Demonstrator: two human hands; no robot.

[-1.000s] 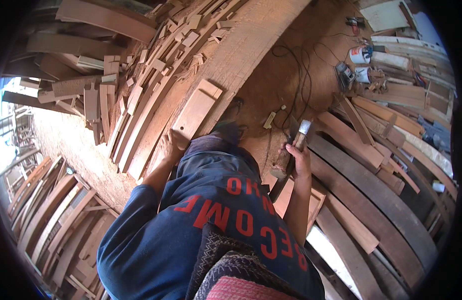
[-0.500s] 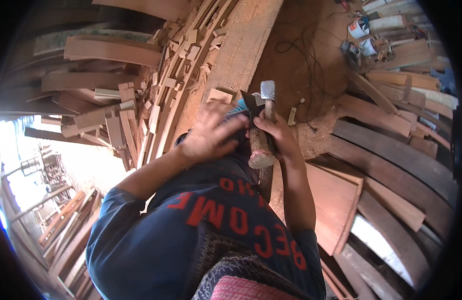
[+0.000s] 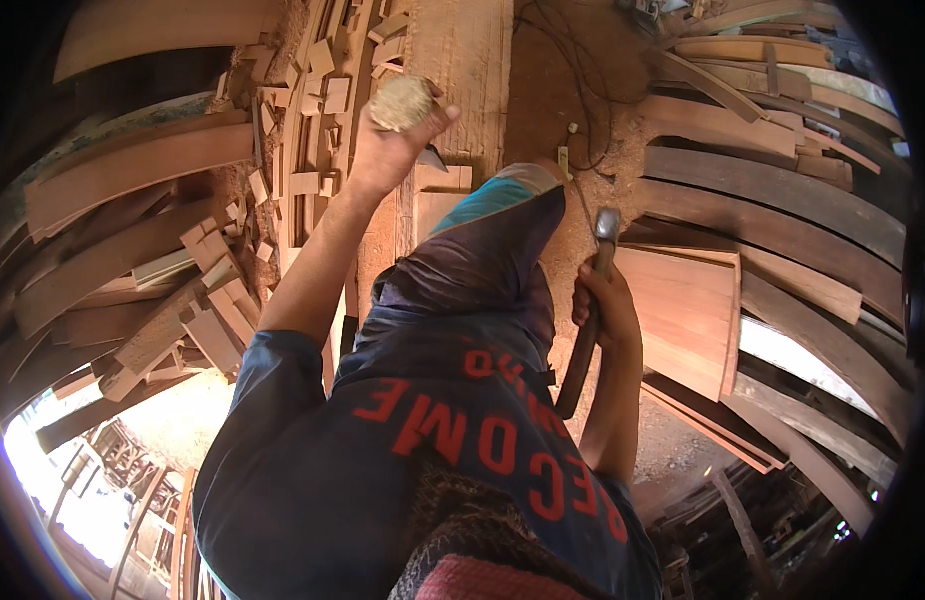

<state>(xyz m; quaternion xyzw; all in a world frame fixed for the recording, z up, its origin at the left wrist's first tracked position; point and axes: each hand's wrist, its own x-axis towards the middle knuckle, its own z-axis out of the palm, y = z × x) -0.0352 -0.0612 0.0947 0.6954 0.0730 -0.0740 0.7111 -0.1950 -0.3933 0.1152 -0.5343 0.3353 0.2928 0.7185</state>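
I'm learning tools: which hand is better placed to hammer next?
Probably the right hand: it grips a silver-headed, wooden-handled hammer. The left hand holds a pale, round-ended wooden-handled chisel.

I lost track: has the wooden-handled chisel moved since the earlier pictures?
Yes, leftward: the chisel went from right of the wide plank to its left edge.

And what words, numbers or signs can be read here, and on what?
Large red capitals, upside down in this view, on the dark blue shirt: not copied here.
Hammer in the right hand: no lettering I can make out.
Wooden-handled tool in the left hand: none I can make out.
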